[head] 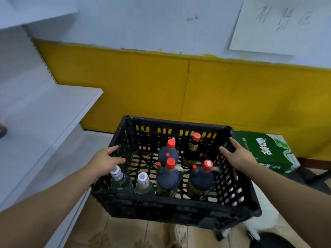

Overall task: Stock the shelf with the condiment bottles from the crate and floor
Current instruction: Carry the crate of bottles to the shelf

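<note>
Black plastic fills my view: the crate sits between my arms, and I take it as my landmark. My left hand is clamped on its left rim, thumb over the top and fingers curled inside; my right hand grips the right rim the same way. Inside the crate stand six condiment bottles: two clear ones with white caps at its near left corner, three dark red-capped jugs through its middle and right, and a slim dark bottle toward its far wall. Left of the crate runs the white shelf, almost bare, with only a sliver of something at its far left edge. Right of the crate lies a green carton. By my reckoning the stocking has hardly begun: every bottle I can see is still crated.
</note>
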